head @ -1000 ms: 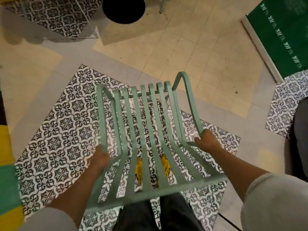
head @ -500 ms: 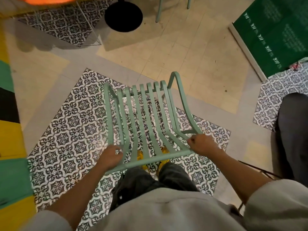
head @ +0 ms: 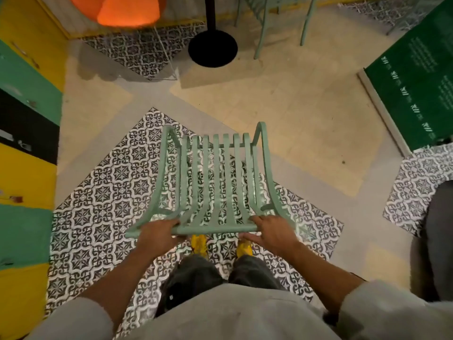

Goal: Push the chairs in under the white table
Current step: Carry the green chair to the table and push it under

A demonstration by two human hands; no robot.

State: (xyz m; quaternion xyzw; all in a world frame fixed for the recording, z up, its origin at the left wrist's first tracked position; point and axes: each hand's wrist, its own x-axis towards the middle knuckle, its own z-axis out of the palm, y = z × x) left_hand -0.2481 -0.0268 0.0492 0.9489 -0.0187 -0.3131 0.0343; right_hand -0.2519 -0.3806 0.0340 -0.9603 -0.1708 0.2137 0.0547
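While both hands gripped its top rail at lower centre of the frame, a pale green slatted metal chair (head: 215,182) stood over black-and-white patterned floor tiles (head: 103,207). Left hand (head: 157,233) and right hand (head: 270,231) curled around the rail ends; a black round pedestal base (head: 212,48) stood at upper centre.

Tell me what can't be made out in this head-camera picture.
- White table: its top is not in view; only a black round base and pole show, cut by the top edge.
- Second pale green metal chair: the top edge cuts off everything but its legs.
- Pale green slatted metal chair in both hands: its legs are hidden beneath the seat.
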